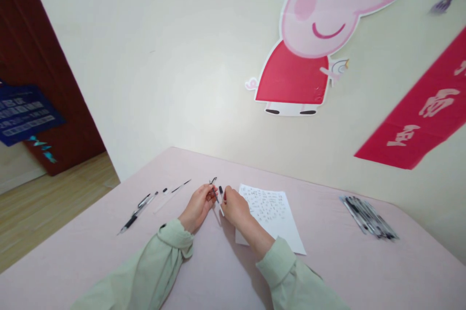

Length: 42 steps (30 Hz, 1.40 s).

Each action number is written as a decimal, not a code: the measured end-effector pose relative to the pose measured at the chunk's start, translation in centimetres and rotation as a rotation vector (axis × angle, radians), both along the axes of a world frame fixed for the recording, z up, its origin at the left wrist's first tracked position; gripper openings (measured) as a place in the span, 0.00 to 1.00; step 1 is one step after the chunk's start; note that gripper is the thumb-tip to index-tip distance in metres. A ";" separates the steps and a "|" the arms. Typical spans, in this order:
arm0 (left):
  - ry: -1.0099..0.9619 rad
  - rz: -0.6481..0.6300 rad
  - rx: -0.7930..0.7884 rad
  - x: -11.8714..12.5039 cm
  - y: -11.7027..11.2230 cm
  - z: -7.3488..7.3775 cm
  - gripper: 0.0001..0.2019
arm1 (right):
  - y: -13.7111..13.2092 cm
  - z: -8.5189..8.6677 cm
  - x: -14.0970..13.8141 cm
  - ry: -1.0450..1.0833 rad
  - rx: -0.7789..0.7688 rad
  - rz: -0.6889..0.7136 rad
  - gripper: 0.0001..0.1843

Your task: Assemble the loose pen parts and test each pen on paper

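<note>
My left hand (198, 207) is closed, with thumb and fingers pinching a thin ink refill (216, 195), dark along its upper part and pale at its lower end. A small dark piece (213, 180) shows just above those fingertips; its kind is unclear. Close by on the right, my right hand (235, 207) is closed too, its fingers round a clear pen part with a black end (220, 189). The refill's lower end comes near the right fingers; whether they touch it I cannot tell. Partly under the right hand and forearm lies a handwritten sheet of paper (280, 225).
Left on the pink-covered table (204, 271) lie a black-gripped pen (129, 222), a pen cap (144, 200), a small black piece (165, 190) and another refill (181, 185). A bunch of pens (367, 217) lies at the right. The wall (182, 81) rises behind the table.
</note>
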<state>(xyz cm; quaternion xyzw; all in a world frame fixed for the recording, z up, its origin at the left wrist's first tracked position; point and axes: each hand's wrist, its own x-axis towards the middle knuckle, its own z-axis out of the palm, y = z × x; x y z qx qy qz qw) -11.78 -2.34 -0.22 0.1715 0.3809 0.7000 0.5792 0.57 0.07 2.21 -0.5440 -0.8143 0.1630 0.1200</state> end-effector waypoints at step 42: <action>0.033 -0.087 -0.003 5.6 3.1 -0.4 0.05 | -2.7 -2.8 16.0 0.444 0.091 -0.115 0.09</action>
